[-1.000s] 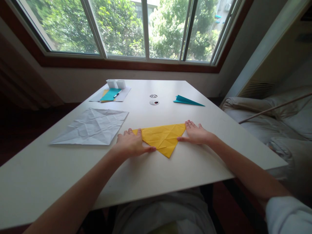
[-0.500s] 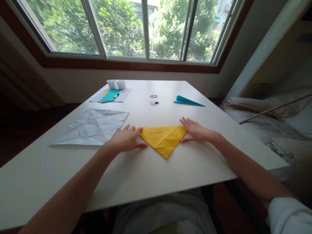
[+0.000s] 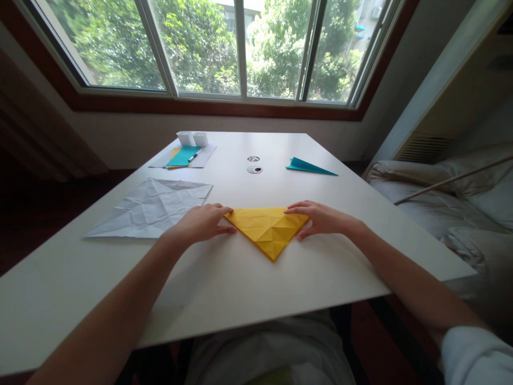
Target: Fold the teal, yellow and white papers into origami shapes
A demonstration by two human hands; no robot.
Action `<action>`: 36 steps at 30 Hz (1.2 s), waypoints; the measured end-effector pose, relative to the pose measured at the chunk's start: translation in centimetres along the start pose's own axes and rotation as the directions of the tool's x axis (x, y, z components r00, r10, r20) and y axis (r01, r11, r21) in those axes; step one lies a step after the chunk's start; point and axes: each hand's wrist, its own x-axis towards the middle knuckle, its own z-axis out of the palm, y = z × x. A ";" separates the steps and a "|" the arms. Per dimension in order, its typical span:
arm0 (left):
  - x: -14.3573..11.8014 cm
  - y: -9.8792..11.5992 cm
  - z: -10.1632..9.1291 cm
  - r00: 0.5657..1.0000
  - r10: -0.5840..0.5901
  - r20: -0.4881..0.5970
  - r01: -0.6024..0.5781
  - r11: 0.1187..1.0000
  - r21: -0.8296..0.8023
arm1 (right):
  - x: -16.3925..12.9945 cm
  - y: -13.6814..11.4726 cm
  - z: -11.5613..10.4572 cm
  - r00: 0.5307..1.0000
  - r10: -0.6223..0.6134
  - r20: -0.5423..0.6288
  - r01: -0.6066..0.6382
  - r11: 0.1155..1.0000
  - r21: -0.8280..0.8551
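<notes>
Two small white open-topped boxes [image 3: 193,138] stand side by side at the far left of the white table [image 3: 248,283]; what is in them cannot be seen from here. Just in front of them lies a pale sheet carrying a teal paper [image 3: 183,156] over a sliver of yellow, with a pen [image 3: 194,155] across its edge.

Near the front middle of the table lies a yellow paper triangle [image 3: 267,229], flat, point toward the person, its matte surface crossed by many sharp creases. The left hand [image 3: 198,223] rests at the triangle's left corner, fingers curled loosely with the tips touching the paper's edge, its grip not closed on anything. The right hand [image 3: 320,218] lies at the right corner, fingers spread over the top edge and thumb against the slanting side, pressing rather than pinching.

To the left lies a large white square sheet [image 3: 150,209], crumpled with a grid of fold lines. Farther right sits a slim teal folded wedge [image 3: 308,166]. Two small round shapes [image 3: 254,164] mark the table's middle.
</notes>
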 end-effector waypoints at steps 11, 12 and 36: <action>0.4 -0.4 0.2 1.000 -0.012 -0.024 0.012 1.000 -0.018 | -0.3 1.0 0.1 0.999 -0.011 -0.049 0.012 1.000 0.016; 0.4 -0.4 0.2 1.000 -0.014 -0.023 0.013 1.000 -0.021 | -0.4 1.0 0.2 0.998 -0.026 -0.055 0.027 1.000 0.012; 0.6 0.6 0.7 0.979 -0.200 -0.048 0.199 0.980 -0.024 | 0.4 0.3 1.0 0.834 0.270 -0.481 -0.115 0.938 0.327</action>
